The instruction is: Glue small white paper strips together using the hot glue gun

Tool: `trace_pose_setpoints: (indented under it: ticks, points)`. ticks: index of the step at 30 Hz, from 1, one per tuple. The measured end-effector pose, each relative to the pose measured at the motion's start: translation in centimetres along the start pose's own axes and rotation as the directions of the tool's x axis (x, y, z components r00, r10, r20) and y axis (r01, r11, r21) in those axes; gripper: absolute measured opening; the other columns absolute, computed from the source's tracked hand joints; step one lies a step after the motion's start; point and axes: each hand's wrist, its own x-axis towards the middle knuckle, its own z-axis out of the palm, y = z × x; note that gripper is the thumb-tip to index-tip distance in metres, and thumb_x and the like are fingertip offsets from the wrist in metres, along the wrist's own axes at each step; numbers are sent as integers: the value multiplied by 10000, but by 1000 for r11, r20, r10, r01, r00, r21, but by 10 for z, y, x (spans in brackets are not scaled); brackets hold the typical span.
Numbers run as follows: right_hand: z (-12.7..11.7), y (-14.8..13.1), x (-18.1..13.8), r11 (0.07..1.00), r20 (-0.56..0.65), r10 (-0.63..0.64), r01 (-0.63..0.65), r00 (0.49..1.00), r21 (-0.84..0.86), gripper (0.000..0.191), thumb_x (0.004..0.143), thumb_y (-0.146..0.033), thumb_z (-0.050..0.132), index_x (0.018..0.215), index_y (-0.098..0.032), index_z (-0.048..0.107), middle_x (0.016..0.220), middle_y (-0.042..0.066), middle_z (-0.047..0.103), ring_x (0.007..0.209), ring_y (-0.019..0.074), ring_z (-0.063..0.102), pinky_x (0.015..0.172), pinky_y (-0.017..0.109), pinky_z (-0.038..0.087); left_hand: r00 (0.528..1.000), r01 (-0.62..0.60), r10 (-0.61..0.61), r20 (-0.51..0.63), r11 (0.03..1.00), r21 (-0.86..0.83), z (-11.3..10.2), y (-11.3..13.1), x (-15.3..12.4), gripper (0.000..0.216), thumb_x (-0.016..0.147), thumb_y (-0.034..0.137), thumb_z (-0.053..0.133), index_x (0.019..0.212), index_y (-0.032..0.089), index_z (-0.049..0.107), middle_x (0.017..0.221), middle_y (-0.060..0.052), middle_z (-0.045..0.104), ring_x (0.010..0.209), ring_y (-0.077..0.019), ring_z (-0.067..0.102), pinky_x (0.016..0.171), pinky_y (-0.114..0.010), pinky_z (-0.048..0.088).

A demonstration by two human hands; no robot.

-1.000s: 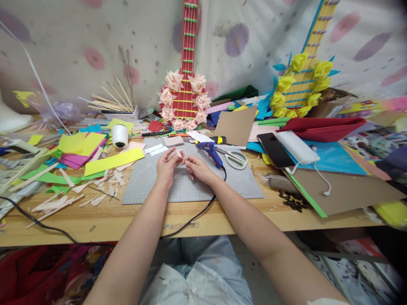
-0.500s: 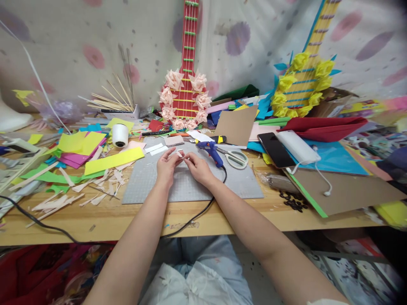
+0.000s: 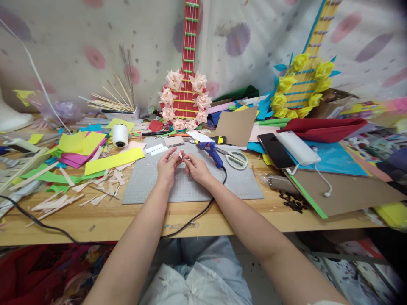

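Note:
Between the fingertips of my left hand (image 3: 166, 168) is a small white piece (image 3: 181, 153), perhaps paper; its exact shape is too small to make out. My right hand (image 3: 196, 168) meets it from the other side, fingers pinched together at the piece's edge. Both hands are over a grey cutting mat (image 3: 187, 190). White paper strips (image 3: 155, 149) lie just beyond my left hand. Right of my right hand rest a blue hot glue gun (image 3: 211, 151) and white-handled scissors (image 3: 237, 160).
A red paper guitar with pink flowers (image 3: 187, 97) stands behind the mat, a yellow one (image 3: 302, 84) farther right. Paper scraps (image 3: 95, 186) and a thread spool (image 3: 120, 135) lie left. A phone (image 3: 276, 150) and white power bank (image 3: 299, 147) lie right. The glue gun's cord (image 3: 203, 210) crosses the table front.
The small white piece has turned between my fingertips, from lying flat to more upright. My hands have barely shifted, and the things on the table are unchanged.

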Motion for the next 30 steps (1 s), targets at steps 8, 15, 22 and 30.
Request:
trace_pose_setpoints:
  ticks: [8, 15, 22, 30]
  points:
    - [3, 5, 2, 978, 83, 71, -86, 994, 192, 235, 844, -409, 346, 798, -202, 449, 492, -85, 468, 340, 54, 399, 382, 172, 340, 1000, -4, 4, 8, 1000, 3, 0, 0, -1, 394, 619, 205, 698, 983, 127, 570, 874, -97, 683, 804, -168, 651, 832, -342, 474]
    - [3, 4, 1, 998, -5, 20, -19, 1000, 57, 173, 807, -368, 447, 867, -208, 476, 529, -79, 507, 404, 59, 441, 435, 175, 355, 997, 6, -4, -72, 999, 36, 2, 1, -1, 370, 607, 188, 698, 947, 126, 568, 791, -70, 680, 765, -151, 648, 777, -318, 489]
    - [3, 1, 1, 965, 83, 50, -69, 995, 253, 169, 811, -371, 424, 775, -207, 407, 486, -83, 520, 349, 55, 416, 372, 161, 312, 999, 38, -38, -38, 999, -15, 0, 0, -1, 373, 594, 163, 701, 934, 138, 548, 735, -48, 676, 694, -118, 639, 704, -254, 491]
    - [0, -4, 1, 838, 276, 85, -219, 957, 501, 211, 773, -385, 469, 774, -211, 350, 457, -85, 553, 304, 56, 408, 334, 149, 318, 998, 54, -51, 43, 996, -74, -1, 0, 1, 372, 587, 144, 703, 882, 174, 480, 690, -4, 651, 682, -99, 626, 673, -222, 476]
